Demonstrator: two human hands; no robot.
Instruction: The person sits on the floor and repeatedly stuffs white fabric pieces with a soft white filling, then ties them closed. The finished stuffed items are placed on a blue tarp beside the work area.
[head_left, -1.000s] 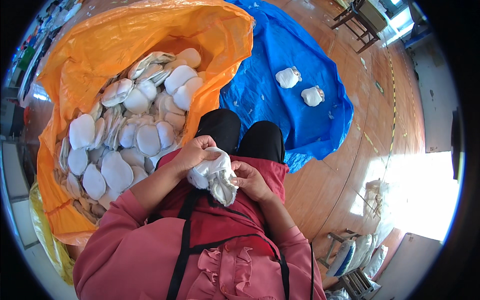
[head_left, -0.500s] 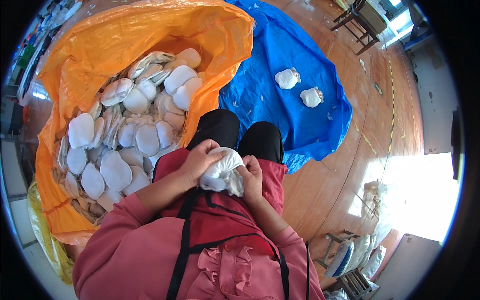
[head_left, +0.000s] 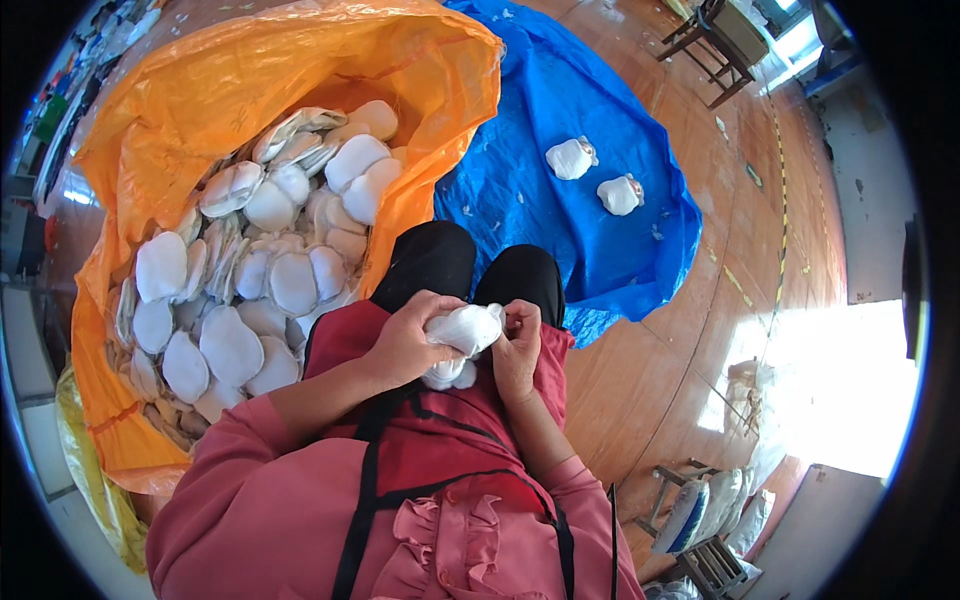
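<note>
A bunched white cloth bundle (head_left: pixel 466 330) is held over my lap, against a red apron. My left hand (head_left: pixel 408 340) wraps round its left side, thumb and fingers pressed into it. At its right edge my right hand (head_left: pixel 518 345) pinches the cloth between thumb and fingers. Paler rounded pieces hang below the bundle; what they are I cannot make out. To the left, an orange woven sack (head_left: pixel 250 70) gapes open, full of flat oval white pads (head_left: pixel 232 345). Two similar white bundles (head_left: pixel 572 158) lie on a blue sheet (head_left: pixel 520 110) beyond my knees.
A wooden chair (head_left: pixel 712 45) stands at the far right. Near the lower right is a stool (head_left: pixel 680 490) with packed bags beside it. Yellow-black tape (head_left: pixel 783 230) runs along the brown floor. A yellow sack (head_left: pixel 95 480) lies at the left.
The bundle has turned and shifted slightly right in my hands. My left hand has moved right around it, and my right hand has risen to its upper right edge.
</note>
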